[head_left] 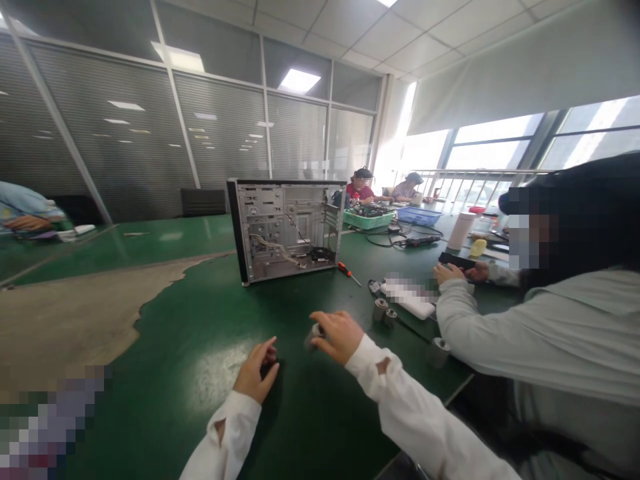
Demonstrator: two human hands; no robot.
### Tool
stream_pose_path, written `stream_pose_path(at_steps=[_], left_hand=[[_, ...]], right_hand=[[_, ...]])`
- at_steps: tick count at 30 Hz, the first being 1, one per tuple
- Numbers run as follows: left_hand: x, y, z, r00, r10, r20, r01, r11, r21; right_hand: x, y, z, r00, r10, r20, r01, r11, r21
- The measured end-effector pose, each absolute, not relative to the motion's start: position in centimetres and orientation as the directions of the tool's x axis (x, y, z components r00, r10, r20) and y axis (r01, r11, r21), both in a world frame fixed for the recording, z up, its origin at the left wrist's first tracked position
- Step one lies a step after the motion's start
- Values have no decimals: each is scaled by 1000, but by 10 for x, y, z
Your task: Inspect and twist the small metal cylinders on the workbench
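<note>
My right hand is closed around a small grey metal cylinder, gripping it just above the green tabletop. To its left, my left hand hovers low over the table with fingers loosely bent, thumb apart, and nothing visible in it. Similar grey cylinders stand to the right of my right hand, and another cylinder is near the table edge. Beyond both hands stands an open computer case, its side panel off, with loose cables and a black fan inside. A screwdriver with an orange-black handle lies beside it.
A white power strip lies at right, near a co-worker holding a dark phone-like object. Farther back are a green basket of parts, a blue basket, black cables and a pale bottle. The table covering is torn at left.
</note>
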State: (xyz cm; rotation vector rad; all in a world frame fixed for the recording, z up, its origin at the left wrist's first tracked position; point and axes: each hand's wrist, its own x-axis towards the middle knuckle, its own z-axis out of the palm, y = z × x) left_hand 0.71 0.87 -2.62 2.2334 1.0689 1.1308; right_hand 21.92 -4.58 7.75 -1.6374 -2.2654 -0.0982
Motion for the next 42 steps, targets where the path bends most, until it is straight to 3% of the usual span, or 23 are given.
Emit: stream_pose_path(at_steps=[8, 14, 17, 29, 38, 42], left_hand=[[1, 14, -29, 308, 803, 510, 543, -589, 599], [-3, 14, -33, 280, 846, 453, 596, -524, 609], [-2, 15, -36, 254, 869, 425, 615, -484, 623], [6, 23, -19, 259, 901, 348, 690, -425, 586], [4, 24, -27, 269, 899, 347, 715, -427, 553], [3, 24, -25, 289, 892, 348, 681, -447, 580]], right_hand=[[142, 4, 49, -419, 865, 278, 854, 479, -204], [147, 16, -13, -280, 877, 392, 625, 476, -619], [152, 18, -25, -254, 868, 427, 497, 496, -712], [148, 9, -7, -200, 749, 632, 441, 645, -624], [145, 11, -8, -248, 716, 652, 448, 682, -579], [144, 16, -13, -180, 729, 661, 386, 670, -634]])
